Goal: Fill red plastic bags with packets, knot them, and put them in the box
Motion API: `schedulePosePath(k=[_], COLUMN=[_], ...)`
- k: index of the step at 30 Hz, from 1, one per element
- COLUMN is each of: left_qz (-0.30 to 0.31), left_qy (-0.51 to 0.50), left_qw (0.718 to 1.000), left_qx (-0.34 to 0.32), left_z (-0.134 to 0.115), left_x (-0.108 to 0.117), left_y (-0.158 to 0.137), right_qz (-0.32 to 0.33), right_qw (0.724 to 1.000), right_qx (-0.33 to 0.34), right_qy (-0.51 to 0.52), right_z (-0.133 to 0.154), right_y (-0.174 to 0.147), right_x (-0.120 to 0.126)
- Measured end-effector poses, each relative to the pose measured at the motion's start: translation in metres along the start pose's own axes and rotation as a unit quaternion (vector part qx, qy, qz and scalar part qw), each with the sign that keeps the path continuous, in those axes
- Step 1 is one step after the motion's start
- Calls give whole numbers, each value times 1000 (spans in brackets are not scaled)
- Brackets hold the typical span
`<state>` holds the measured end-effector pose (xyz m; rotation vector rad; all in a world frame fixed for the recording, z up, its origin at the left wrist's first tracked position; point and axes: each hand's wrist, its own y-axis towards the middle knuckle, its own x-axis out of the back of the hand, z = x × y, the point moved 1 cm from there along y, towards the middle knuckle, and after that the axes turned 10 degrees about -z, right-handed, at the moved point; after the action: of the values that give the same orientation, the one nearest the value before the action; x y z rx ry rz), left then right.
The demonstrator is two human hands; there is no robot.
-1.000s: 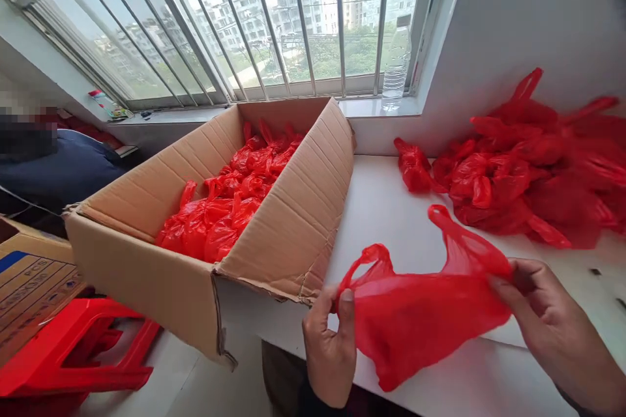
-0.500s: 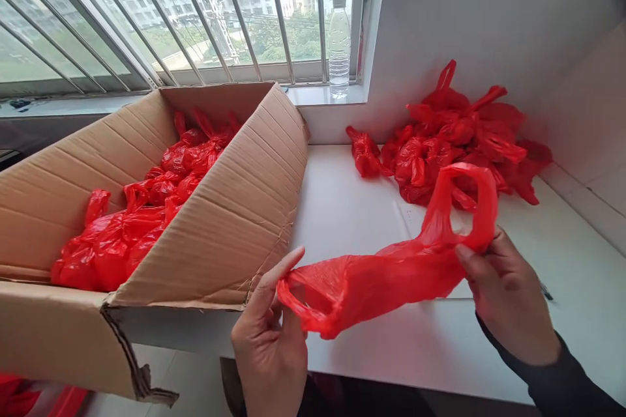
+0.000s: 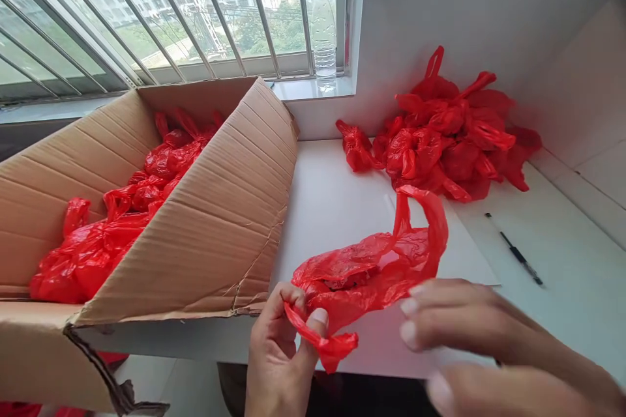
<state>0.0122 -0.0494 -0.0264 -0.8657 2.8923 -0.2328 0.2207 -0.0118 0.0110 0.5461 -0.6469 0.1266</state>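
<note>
Left hand: my left hand point(image 3: 278, 365) has 1 handle point(image 3: 313, 335) of the red plastic carrier bag point(image 3: 366, 300) pinched, thumb against fingers.
Right hand: my right hand point(image 3: 499, 326) is wide, thumb well off the fingers, motion-blurred, just beside the bag's right end; contact, can't tell.
Bag in hand: over the white table point(image 3: 332, 202), near its front edge, right of the box; mouth gaping, 2nd handle point(image 3: 437, 228) looped upward; contents unclear.
Cardboard box point(image 3: 195, 241): table's left end, jutting past the front edge, red bags point(image 3: 98, 260) inside.
Bag pile point(image 3: 454, 137): table's back edge, near the wall; too tangled to count.
Pen point(image 3: 521, 257): 1, lying toward the table's right edge, beside the white sheet's point(image 3: 469, 247) corner.
Windowsill point(image 3: 340, 86): 1 clear water bottle point(image 3: 324, 39), upright, dark cap.
</note>
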Motion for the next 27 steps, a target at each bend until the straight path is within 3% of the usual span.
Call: schedulePosePath(k=[3, 7, 10, 13, 15, 19, 23, 27], left_qz=[-40, -11, -10, -40, -7, 76, -14, -65], left_qy=[-20, -79, -137, -148, -102, 1, -12, -48], left_qw=[999, 993, 979, 979, 987, 991, 997, 994], left_qx=[-12, 90, 153, 138, 126, 113, 79, 67], left_z=[1, 4, 2, -1, 1, 16, 23, 16], left_x=[-2, 9, 14, 9, 3, 0, 6, 6], left_y=[-5, -8, -7, -7, -6, 1, 9, 11], right_qz=[147, 301, 293, 242, 242, 306, 309, 286], right_qw=[986, 945, 942, 956, 953, 918, 913, 918], right_qx=[74, 15, 1, 4, 17, 72, 76, 74], right_qy=[-16, -130, -161, -168, -184, -242, -256, -266], right_z=[-2, -26, -33, -29, -26, -28, -36, -33], right_y=[21, 39, 43, 46, 50, 59, 65, 60], right_x=[-19, -39, -43, -45, -51, -76, -88, -69])
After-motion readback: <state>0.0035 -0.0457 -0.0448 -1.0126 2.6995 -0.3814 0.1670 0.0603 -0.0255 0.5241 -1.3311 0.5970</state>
